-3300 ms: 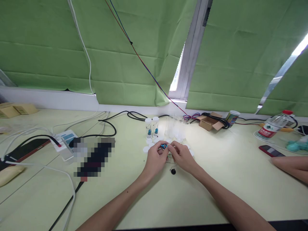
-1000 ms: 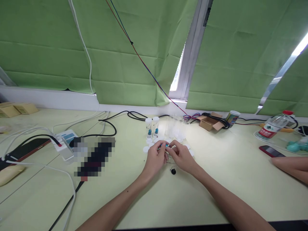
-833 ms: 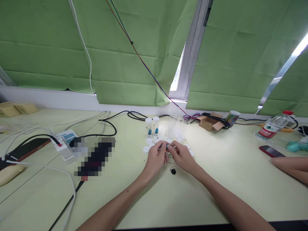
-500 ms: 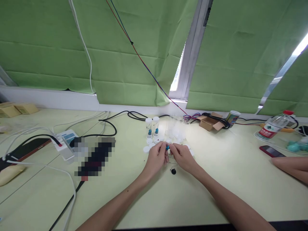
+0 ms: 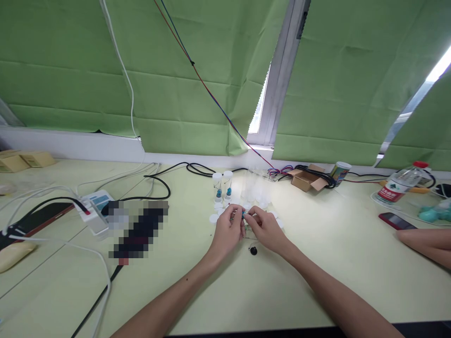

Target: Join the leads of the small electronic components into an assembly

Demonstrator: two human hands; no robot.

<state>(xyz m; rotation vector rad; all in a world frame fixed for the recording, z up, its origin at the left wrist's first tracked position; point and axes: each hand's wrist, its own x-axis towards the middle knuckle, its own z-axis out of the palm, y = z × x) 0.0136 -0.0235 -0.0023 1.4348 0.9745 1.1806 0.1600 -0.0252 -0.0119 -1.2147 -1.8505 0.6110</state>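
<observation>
My left hand (image 5: 229,228) is closed, its fingertips pinching a small blue part (image 5: 243,214). From the other side my right hand (image 5: 267,228) meets it, thumb and fingers pressed on the same part; its exact kind is too small to make out. Thin wire-like strands hang below the fingers. On the table just in front lies a small black round piece (image 5: 253,251). Behind my hands stand two clear tubes with white caps (image 5: 217,176), each with a blue piece (image 5: 229,191) inside. Several white discs (image 5: 213,218) lie around, partly hidden by my hands.
At left are a power strip (image 5: 97,213), white and black cables, and a dark pixelated patch. Along the back are an open cardboard box (image 5: 307,180) and a printed can (image 5: 340,172). At right are a bottle (image 5: 401,184), a phone (image 5: 396,221) and another person's arm (image 5: 428,244).
My right fingers have shifted slightly and curled more around the blue part, which shows less now. Otherwise the scene has stayed the same.
</observation>
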